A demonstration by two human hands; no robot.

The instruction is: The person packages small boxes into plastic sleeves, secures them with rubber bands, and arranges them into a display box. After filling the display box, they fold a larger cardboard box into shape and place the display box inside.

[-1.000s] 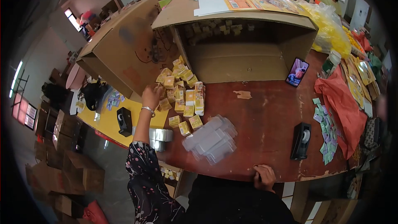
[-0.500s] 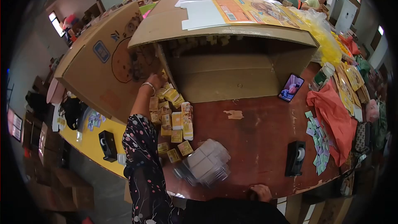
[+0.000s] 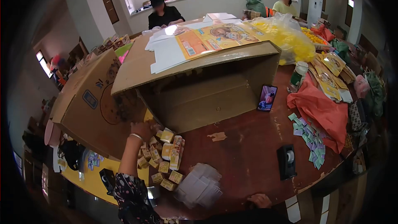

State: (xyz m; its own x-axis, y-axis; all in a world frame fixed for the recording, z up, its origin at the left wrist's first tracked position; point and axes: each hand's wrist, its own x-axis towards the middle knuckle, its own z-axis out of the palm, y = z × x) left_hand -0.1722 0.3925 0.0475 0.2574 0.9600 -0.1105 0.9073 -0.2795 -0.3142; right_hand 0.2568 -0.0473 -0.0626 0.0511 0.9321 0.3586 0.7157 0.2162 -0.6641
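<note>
My left hand (image 3: 142, 129) reaches into the gap between the printed carton (image 3: 91, 103) and the open cardboard box (image 3: 195, 108); its fingers are partly hidden, and what they hold cannot be made out. Small yellow boxes (image 3: 155, 153) lie in a heap just right of my left wrist. My right hand (image 3: 260, 200) rests at the table's front edge, its fingers blurred and partly curled. Between the hands lies a pile of clear plastic pieces (image 3: 201, 186).
A phone (image 3: 267, 98) leans by the box's right side. Tape dispensers (image 3: 287, 161) stand right and left. Farther right are small green and purple packets (image 3: 309, 141), a red bag (image 3: 319, 108) and a jar (image 3: 298, 74). Two people (image 3: 163, 14) sit behind.
The view has turned and tilted up, so more of the room shows. My left hand is still by the gap between the boxes. My right hand stays at the table edge.
</note>
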